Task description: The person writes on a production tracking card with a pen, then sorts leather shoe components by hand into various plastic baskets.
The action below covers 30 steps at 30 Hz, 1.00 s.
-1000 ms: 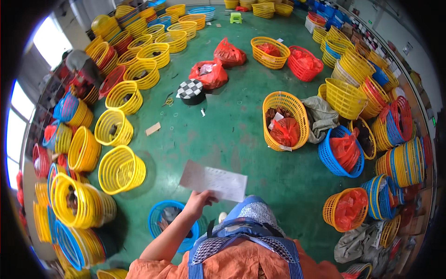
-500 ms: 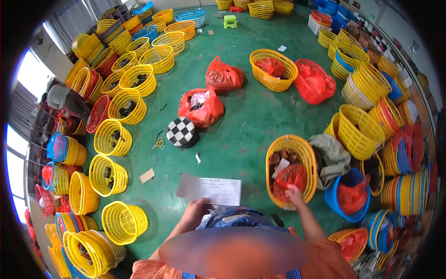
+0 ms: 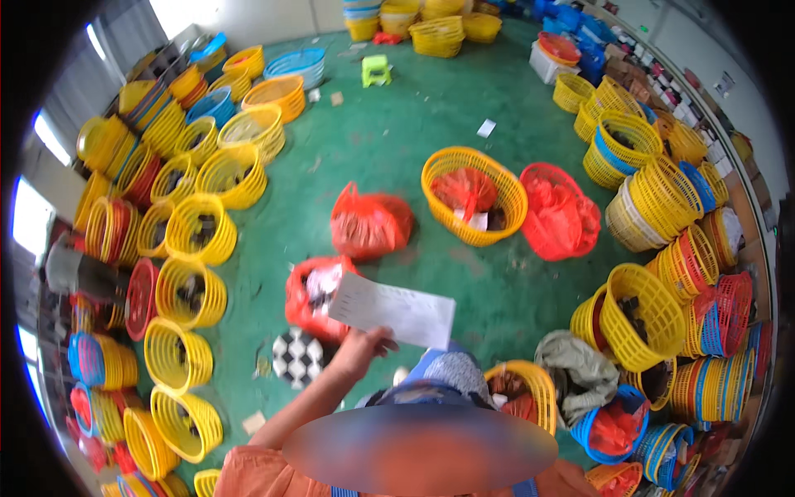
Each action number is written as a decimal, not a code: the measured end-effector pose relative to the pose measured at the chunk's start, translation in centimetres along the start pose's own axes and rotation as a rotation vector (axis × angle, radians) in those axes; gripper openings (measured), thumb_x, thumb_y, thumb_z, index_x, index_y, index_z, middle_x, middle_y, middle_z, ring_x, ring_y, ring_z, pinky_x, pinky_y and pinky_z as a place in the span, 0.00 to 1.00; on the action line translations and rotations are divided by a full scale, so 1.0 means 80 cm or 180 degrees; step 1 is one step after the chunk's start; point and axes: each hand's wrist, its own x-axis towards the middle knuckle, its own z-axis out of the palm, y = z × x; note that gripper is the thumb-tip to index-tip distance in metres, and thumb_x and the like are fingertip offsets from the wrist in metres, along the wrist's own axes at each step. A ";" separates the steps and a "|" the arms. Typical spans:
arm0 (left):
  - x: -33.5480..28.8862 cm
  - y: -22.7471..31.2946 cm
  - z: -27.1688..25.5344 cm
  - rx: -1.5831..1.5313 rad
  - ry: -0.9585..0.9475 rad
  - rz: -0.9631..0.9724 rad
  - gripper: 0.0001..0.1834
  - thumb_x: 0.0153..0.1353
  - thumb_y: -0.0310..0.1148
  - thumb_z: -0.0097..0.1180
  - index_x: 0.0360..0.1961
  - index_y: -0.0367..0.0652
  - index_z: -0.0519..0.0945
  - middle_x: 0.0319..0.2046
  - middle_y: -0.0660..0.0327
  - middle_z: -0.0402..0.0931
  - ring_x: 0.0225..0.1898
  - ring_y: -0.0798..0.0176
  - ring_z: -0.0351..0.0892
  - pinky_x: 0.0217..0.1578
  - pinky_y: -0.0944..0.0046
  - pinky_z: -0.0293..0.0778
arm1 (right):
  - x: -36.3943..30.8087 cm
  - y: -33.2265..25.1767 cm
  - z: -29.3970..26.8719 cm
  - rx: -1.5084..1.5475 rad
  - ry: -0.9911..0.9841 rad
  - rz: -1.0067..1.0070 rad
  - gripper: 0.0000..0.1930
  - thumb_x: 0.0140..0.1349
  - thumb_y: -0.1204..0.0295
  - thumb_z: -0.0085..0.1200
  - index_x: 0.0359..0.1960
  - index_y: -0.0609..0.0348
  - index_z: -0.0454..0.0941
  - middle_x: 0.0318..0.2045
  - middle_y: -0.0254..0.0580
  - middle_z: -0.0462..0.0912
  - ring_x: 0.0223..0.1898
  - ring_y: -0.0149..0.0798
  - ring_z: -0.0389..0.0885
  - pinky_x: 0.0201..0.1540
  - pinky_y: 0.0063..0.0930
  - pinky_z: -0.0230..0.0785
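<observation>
My left hand (image 3: pixel 366 349) is closed on the lower edge of a white printed sheet of paper (image 3: pixel 396 311), held out in front of me. Behind the sheet's left end sits an open red plastic bag (image 3: pixel 308 311) with pale and dark contents. A fuller red bag (image 3: pixel 373 224) lies beyond it. My right hand is not in view. Low at my right, partly hidden by my body, stands an orange-yellow basket (image 3: pixel 542 398) with brown pieces and a red bag inside. Farther ahead, a yellow basket (image 3: pixel 432 199) holds a red bag and a white slip.
A checkered stool (image 3: pixel 298 358) stands left of my forearm. Beside the far yellow basket is a red basket (image 3: pixel 542 248). Rows of yellow baskets (image 3: pixel 192 294) line the left, stacked baskets (image 3: pixel 654 203) the right. A grey-green sack (image 3: pixel 571 360) lies near a blue basket (image 3: pixel 584 435). Another person (image 3: pixel 74 269) bends at far left.
I have moved forward, nearer the red bags and the far yellow basket. The sheet has risen and tilted in my left hand. My right hand has left the orange-yellow basket and gone from view.
</observation>
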 end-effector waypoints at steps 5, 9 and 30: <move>0.149 0.079 0.072 0.0211 -0.0958 -0.0140 0.11 0.51 0.30 0.49 0.35 0.36 0.72 0.27 0.58 0.75 0.25 0.65 0.75 0.23 0.70 0.68 | 0.190 -0.029 -0.086 0.0708 0.0601 0.0045 0.15 0.52 0.71 0.47 0.43 0.59 0.70 0.32 0.46 0.77 0.33 0.44 0.76 0.36 0.33 0.68; 0.239 0.141 0.072 0.0426 -0.0871 -0.0196 0.10 0.53 0.31 0.48 0.33 0.36 0.74 0.27 0.60 0.76 0.26 0.68 0.74 0.24 0.73 0.65 | 0.327 -0.052 -0.145 0.1250 0.0916 0.0019 0.15 0.53 0.70 0.47 0.43 0.59 0.70 0.34 0.48 0.77 0.36 0.47 0.75 0.39 0.35 0.67; 0.724 0.460 -0.028 0.0320 -0.0361 -0.0804 0.11 0.51 0.30 0.49 0.32 0.32 0.74 0.25 0.55 0.75 0.23 0.63 0.75 0.22 0.71 0.69 | 0.735 -0.273 -0.460 0.2302 0.0813 -0.0750 0.11 0.55 0.74 0.48 0.41 0.62 0.72 0.32 0.43 0.78 0.36 0.32 0.77 0.39 0.24 0.68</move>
